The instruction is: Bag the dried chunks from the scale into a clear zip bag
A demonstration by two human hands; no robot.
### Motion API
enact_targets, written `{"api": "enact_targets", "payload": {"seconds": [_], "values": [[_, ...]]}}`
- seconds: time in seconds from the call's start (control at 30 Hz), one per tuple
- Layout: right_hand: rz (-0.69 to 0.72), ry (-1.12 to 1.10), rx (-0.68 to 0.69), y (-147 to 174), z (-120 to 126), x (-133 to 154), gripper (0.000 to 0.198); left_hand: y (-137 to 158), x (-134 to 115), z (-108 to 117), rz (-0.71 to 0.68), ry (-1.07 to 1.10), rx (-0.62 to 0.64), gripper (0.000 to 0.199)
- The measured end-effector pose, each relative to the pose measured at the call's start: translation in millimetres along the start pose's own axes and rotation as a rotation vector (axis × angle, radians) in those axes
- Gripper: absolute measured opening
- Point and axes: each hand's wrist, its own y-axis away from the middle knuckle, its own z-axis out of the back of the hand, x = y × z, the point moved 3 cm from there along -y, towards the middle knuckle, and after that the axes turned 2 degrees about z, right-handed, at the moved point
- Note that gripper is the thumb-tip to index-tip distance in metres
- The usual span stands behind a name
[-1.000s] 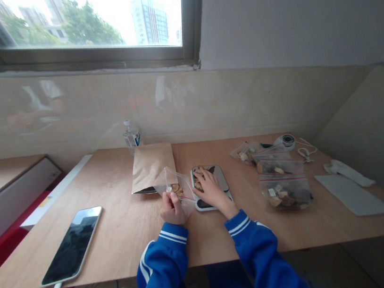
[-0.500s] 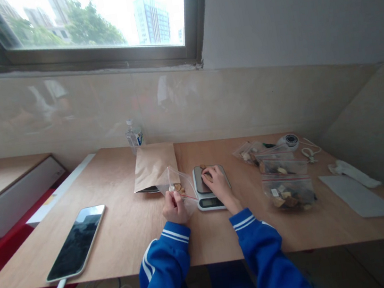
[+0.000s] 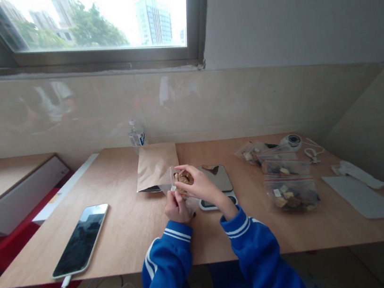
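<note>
My left hand (image 3: pixel 177 208) pinches a clear zip bag (image 3: pixel 165 178) at its lower edge, low above the table. My right hand (image 3: pixel 203 185) reaches to the bag from the right, thumb and fingers curled round several dried brown slices (image 3: pixel 184 178). Whether all of these slices are in the fingers or some lie in the bag, I cannot tell. Behind my right wrist stands a small digital scale (image 3: pixel 223 177) with a metal plate. One brown slice (image 3: pixel 206 166) remains at the plate's far edge. My right arm partly covers the scale's display.
A brown paper bag (image 3: pixel 157 165) lies behind my left hand, near a plastic bottle (image 3: pixel 136 135). Zip bags of dried pieces (image 3: pixel 290 192) are on the right, beside a white round device (image 3: pixel 291 141) and grey sheet (image 3: pixel 362 196). A charging phone (image 3: pixel 81 240) lies left.
My right hand has moved left from the scale plate to the clear bag, carrying dried brown slices. My left hand keeps its pinch on the bag.
</note>
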Motion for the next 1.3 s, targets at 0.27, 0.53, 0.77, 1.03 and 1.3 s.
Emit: {"api": "enact_targets", "payload": {"seconds": [0.27,0.53,0.77,1.03,1.3], "values": [[0.237,0.025,-0.249,12,16,11,0.025,-3,0,3,0.088,0.170,-0.072,0.039],[0.033,0.196,-0.307,75,-8,-26,0.024,-2,-2,4,0.184,0.432,-0.341,0.039],[0.048,0.560,0.088,90,-57,-51,0.015,-3,-2,5,0.098,0.436,-0.442,0.037],[-0.112,0.257,-0.332,69,2,-20,0.021,-2,7,4,0.091,0.460,-0.331,0.041],[0.056,0.173,-0.375,-2,12,26,0.025,-1,2,7,0.185,0.421,-0.245,0.043]]}}
